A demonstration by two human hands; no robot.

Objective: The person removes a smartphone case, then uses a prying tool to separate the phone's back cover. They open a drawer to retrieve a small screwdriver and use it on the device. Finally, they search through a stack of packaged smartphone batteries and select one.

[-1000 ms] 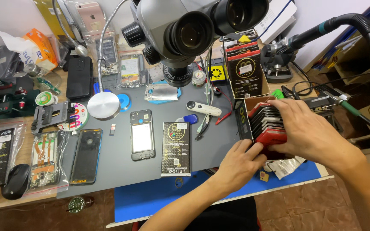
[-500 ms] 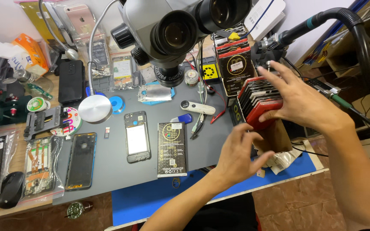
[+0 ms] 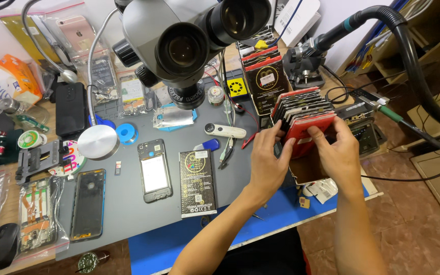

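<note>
A brown cardboard box at the right of the grey mat holds a fanned row of flat red and black packets. My left hand touches the left edge of the packets, fingers spread on the front ones. From the right, my right hand pinches the front red packet. Further left on the mat lie a black flat packet and an opened phone.
A microscope head hangs over the mat's middle. A dark phone, a white pen-shaped tool, tweezers, solder spools and bagged parts lie around. A black hose and a soldering handle sit at the right.
My view has shifted. The left hand rose from below the box onto the packets' left edge. The right hand came down from the top of the stack onto the front red packet.
</note>
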